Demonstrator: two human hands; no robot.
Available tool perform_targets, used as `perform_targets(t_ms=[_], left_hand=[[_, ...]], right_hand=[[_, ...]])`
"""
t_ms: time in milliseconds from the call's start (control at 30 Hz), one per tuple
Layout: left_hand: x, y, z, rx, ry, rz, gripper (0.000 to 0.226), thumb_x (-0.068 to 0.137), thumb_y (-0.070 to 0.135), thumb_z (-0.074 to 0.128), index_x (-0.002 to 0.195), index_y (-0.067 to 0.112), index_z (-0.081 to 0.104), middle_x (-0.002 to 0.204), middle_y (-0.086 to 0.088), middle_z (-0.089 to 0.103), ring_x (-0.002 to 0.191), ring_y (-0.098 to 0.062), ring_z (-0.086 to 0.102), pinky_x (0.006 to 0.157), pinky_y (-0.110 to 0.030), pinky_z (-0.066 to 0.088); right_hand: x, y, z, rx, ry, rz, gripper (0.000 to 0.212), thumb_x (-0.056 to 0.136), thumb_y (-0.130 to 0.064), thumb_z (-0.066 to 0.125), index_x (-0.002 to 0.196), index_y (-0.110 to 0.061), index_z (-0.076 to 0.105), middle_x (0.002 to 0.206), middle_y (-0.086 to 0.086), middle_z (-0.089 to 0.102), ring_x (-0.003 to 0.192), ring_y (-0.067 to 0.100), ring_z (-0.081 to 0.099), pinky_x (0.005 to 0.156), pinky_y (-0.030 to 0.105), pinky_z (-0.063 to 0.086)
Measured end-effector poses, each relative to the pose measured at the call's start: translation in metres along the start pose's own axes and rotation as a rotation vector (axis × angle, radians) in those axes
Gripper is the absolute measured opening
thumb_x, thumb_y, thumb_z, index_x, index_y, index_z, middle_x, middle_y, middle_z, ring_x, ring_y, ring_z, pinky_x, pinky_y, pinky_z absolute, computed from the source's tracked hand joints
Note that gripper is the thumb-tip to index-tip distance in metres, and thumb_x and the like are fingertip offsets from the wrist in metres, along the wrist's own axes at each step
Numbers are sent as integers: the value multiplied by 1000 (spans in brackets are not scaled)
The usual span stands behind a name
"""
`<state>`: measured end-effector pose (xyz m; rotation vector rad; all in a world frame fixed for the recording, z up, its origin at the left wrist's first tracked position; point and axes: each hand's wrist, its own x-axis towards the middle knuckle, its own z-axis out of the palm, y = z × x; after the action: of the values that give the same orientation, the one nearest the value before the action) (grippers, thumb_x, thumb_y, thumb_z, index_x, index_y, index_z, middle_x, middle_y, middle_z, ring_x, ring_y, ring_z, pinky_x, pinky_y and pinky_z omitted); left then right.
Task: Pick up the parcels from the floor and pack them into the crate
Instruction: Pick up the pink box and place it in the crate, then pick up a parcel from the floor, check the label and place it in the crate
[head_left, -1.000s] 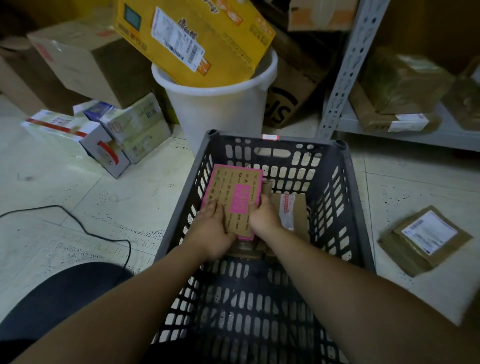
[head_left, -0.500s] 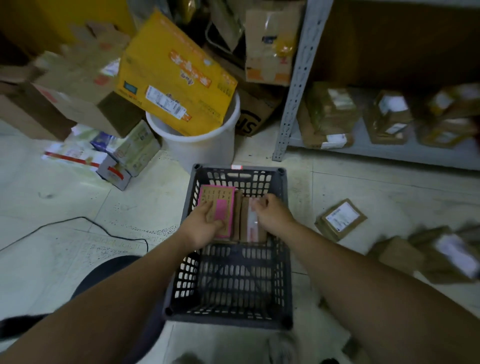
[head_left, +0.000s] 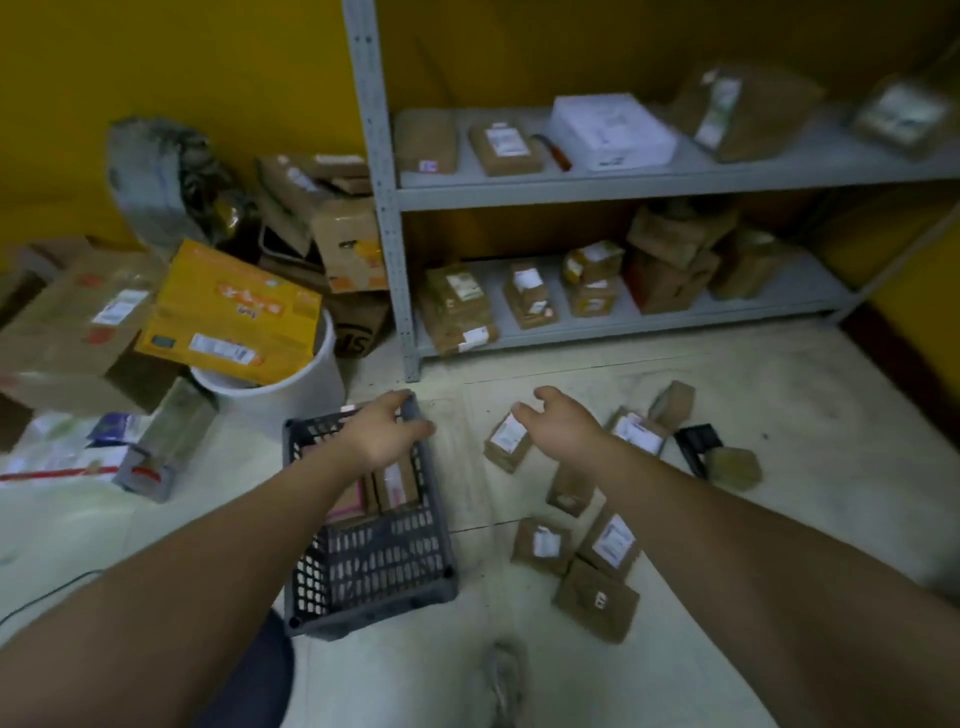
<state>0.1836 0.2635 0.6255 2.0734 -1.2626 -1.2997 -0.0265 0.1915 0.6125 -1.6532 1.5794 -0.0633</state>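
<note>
One grey metal shelf unit stands against the yellow wall. Two of its shelves are in view, both loaded with brown boxes. One white bucket holds one tilted yellow box.

One dark grey slotted crate sits on the floor, just beside the bucket. At least two parcels stand on edge at its far end: one pink-edged parcel and one brown parcel.

Eight loose parcels, brown and mostly white-labelled, lie on the floor right of the crate.

The left hand is over the crate's far right corner, fingers loosely curved and holding nothing. Whether it touches the rim cannot be told. The right hand hovers above one labelled parcel, fingers spread and empty.
</note>
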Motion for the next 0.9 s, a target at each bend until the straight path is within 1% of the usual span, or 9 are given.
perform_targets(t_ms=[33, 100, 167, 300, 533, 600, 700, 800, 900], left_hand=[[-9, 17, 9, 23, -17, 20, 71, 90, 31, 60, 149, 16, 25, 148, -5, 37, 127, -25, 46, 100, -29, 38], [-27, 51, 30, 61, -54, 67, 75, 88, 40, 60, 150, 20, 24, 154, -5, 29, 136, -26, 37, 108, -35, 36], [-40, 87, 54, 124, -52, 123, 74, 87, 46, 58, 149, 23, 25, 155, -3, 26, 139, -26, 32, 109, -34, 31], [-55, 168, 119, 180, -71, 231, 69, 91, 43, 55, 149, 22, 25, 156, -3, 24, 141, -24, 27, 110, -30, 26], [-55, 284, 267, 175, -121, 288, 69, 88, 43, 57, 147, 25, 28, 155, -1, 27, 141, -23, 28, 112, -35, 26], [-53, 307, 305, 193, -145, 288, 66, 90, 40, 57, 147, 24, 27, 155, -2, 27, 140, -23, 29, 107, -31, 27], [-47, 327, 341, 211, -180, 268, 66, 91, 36, 57, 148, 23, 27, 154, -5, 28, 138, -24, 32, 94, -25, 28], [-28, 337, 356, 223, -183, 257, 68, 89, 37, 59, 148, 23, 28, 155, -5, 28, 138, -24, 32, 102, -30, 30], [-8, 336, 355, 220, -170, 220, 68, 89, 37, 59, 148, 23, 28, 155, -5, 27, 138, -25, 32, 103, -31, 31]], right_hand=[[-16, 12, -17, 5, 20, 13, 65, 98, -47, 42, 151, -14, 25, 154, 11, 32, 132, 29, 44, 102, 33, 38], [-44, 36, -51, 20, 60, 39, 66, 98, -49, 42, 152, -15, 25, 153, 11, 34, 128, 29, 47, 98, 33, 40], [-66, 60, -84, 39, 122, 52, 66, 97, -50, 42, 152, -16, 25, 151, 11, 37, 128, 29, 47, 96, 33, 40], [-100, 125, -154, 93, 212, 69, 68, 95, -52, 45, 150, -15, 28, 150, 12, 40, 131, 29, 45, 107, 37, 37], [-133, 268, -270, 76, 271, 148, 64, 97, -45, 45, 150, -13, 27, 153, 13, 35, 136, 29, 39, 109, 34, 33], [-140, 306, -299, 73, 270, 185, 64, 98, -44, 45, 151, -14, 26, 153, 14, 33, 136, 30, 39, 110, 35, 33], [-142, 346, -330, 93, 278, 210, 64, 98, -44, 44, 151, -13, 25, 154, 15, 32, 138, 30, 36, 110, 35, 30], [-128, 367, -344, 121, 268, 212, 65, 99, -44, 44, 151, -12, 25, 154, 14, 32, 139, 30, 35, 111, 35, 30], [-108, 370, -341, 132, 228, 217, 63, 99, -42, 44, 151, -10, 25, 152, 16, 34, 137, 30, 37, 109, 34, 31]])
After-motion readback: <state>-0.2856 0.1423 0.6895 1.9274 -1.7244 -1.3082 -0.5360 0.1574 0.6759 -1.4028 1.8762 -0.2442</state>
